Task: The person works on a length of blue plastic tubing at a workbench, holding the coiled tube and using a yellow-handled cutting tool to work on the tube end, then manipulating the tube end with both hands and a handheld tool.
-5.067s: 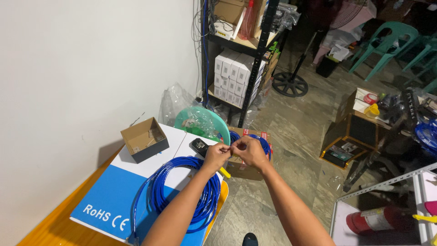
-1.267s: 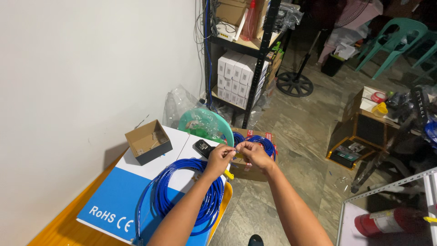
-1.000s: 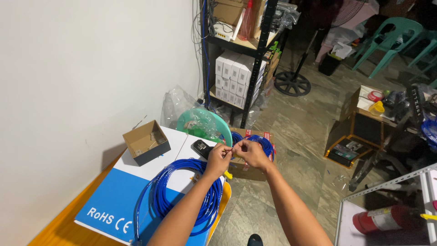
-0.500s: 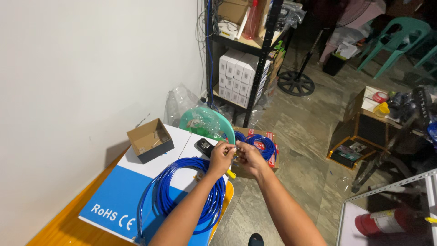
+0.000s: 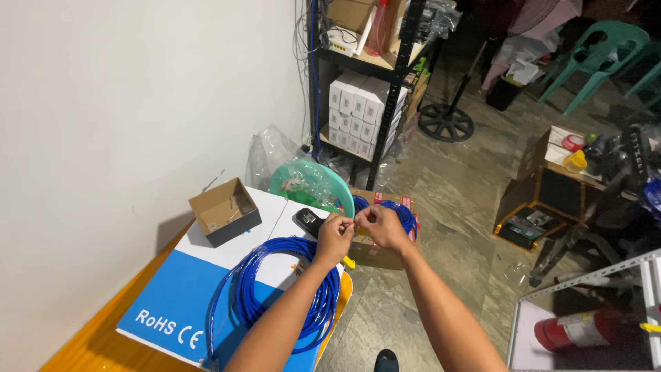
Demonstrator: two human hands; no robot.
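Observation:
My left hand (image 5: 335, 235) and my right hand (image 5: 379, 226) meet fingertip to fingertip above the table's far edge. Both pinch a small pale item (image 5: 354, 222) that is too small to make out. Below my left forearm a coil of blue cable (image 5: 256, 274) lies on a flat blue and white box (image 5: 180, 303). A small black device (image 5: 307, 221) rests on the box just left of my left hand. A yellow tip (image 5: 349, 262) pokes out under my left wrist.
An open small cardboard box (image 5: 224, 211) sits on the flat box by the wall. Beyond are a plastic-wrapped green chair (image 5: 311, 184), a floor carton holding more blue cable (image 5: 403, 215), a black shelf with white boxes (image 5: 363, 110), and a red fire extinguisher (image 5: 584, 329).
My hands have drawn closer together, so the fingertips now touch around the small item. The cable coil and boxes have not moved.

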